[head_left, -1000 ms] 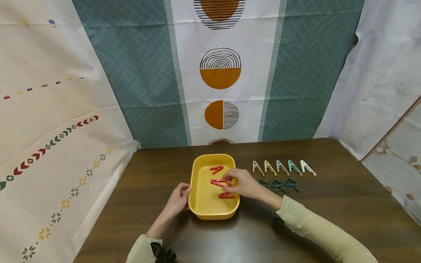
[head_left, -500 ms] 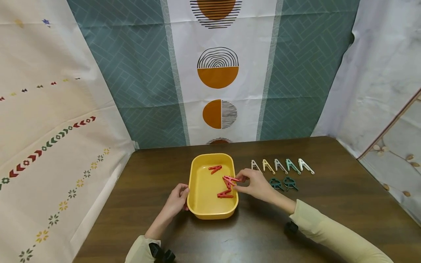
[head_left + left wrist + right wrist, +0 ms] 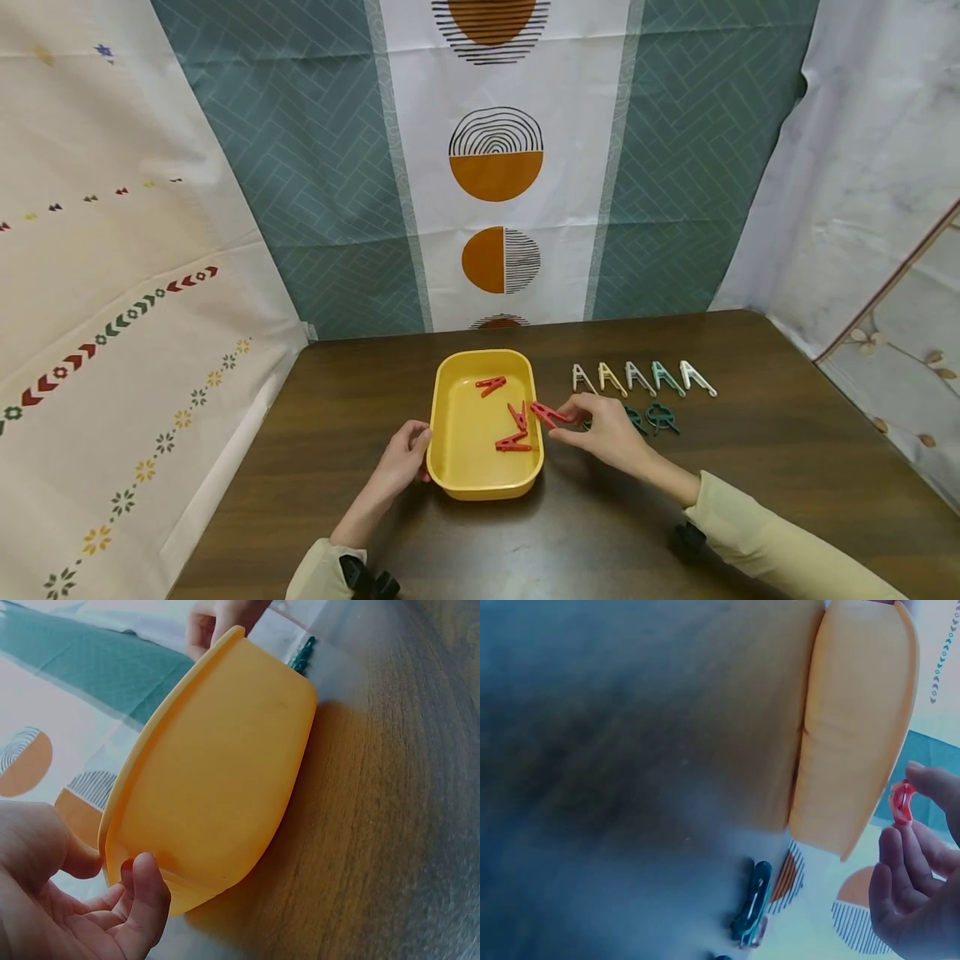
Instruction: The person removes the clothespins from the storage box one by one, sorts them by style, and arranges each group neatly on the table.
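Note:
My right hand pinches a red clothespin between thumb and fingertips, over the right rim of a yellow tray. In the right wrist view the same clothespin is seen end-on, held in the air. Three red clothespins lie inside the tray: one near the back, one at the right and one lower down. My left hand holds the tray's left edge. In the left wrist view, the left hand's fingers rest against the tray's outer wall.
On the dark wooden table, right of the tray, lies a row of several clothespins in white, yellow, grey and green. Dark green clips lie in front of them, partly hidden by my right hand. Patterned cloths hang behind and beside.
My right hand has lifted a red clothespin from inside the tray and moved right with it to the tray's right rim. My left hand keeps its place at the tray's left edge.

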Motion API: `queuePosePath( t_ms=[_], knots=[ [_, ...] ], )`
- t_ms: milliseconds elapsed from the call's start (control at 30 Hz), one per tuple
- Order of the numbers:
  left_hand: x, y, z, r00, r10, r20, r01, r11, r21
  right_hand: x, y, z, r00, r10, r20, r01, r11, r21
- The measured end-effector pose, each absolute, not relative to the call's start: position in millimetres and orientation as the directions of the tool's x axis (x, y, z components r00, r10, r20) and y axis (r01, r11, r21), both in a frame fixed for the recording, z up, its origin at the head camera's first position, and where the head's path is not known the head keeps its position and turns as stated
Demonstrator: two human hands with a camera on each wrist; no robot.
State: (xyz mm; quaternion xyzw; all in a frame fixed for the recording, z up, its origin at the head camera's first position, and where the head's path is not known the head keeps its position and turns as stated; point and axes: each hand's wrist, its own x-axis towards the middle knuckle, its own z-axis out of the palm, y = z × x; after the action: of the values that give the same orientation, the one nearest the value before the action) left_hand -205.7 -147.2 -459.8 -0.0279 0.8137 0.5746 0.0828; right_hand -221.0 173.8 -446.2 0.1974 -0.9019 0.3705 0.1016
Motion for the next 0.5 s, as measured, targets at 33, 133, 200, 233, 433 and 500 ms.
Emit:
queuePosePath(
  t_ms=[33,133,200,233,433,500],
  knots=[
    [-205.7,-146.7,-459.3,-0.985,0.048,-0.164,-0.139,0.337,0.931,-220.1,175.6,-446.4,-0.903,-0.273,0.333,-0.428,0.649,-0.629],
    [-206.4,-146.2,-459.9,-0.986,0.048,-0.159,-0.133,0.341,0.931,-217.5,181.8,-448.1,-0.906,-0.243,0.347,-0.416,0.663,-0.623],
    [-206.6,-146.1,-460.7,-0.986,0.048,-0.157,-0.132,0.339,0.932,-216.0,185.9,-449.8,-0.910,-0.223,0.350,-0.403,0.674,-0.618],
    [-206.6,-146.1,-461.0,-0.986,0.050,-0.158,-0.132,0.336,0.932,-215.1,187.7,-450.6,-0.911,-0.211,0.355,-0.398,0.681,-0.615],
    [-205.8,-146.4,-461.1,-0.984,0.050,-0.168,-0.143,0.333,0.932,-208.9,196.8,-456.3,-0.917,-0.163,0.364,-0.364,0.714,-0.598],
    [-205.9,-146.2,-460.7,-0.984,0.050,-0.171,-0.145,0.334,0.931,-206.7,200.0,-458.0,-0.919,-0.154,0.363,-0.355,0.723,-0.593]
  ],
)
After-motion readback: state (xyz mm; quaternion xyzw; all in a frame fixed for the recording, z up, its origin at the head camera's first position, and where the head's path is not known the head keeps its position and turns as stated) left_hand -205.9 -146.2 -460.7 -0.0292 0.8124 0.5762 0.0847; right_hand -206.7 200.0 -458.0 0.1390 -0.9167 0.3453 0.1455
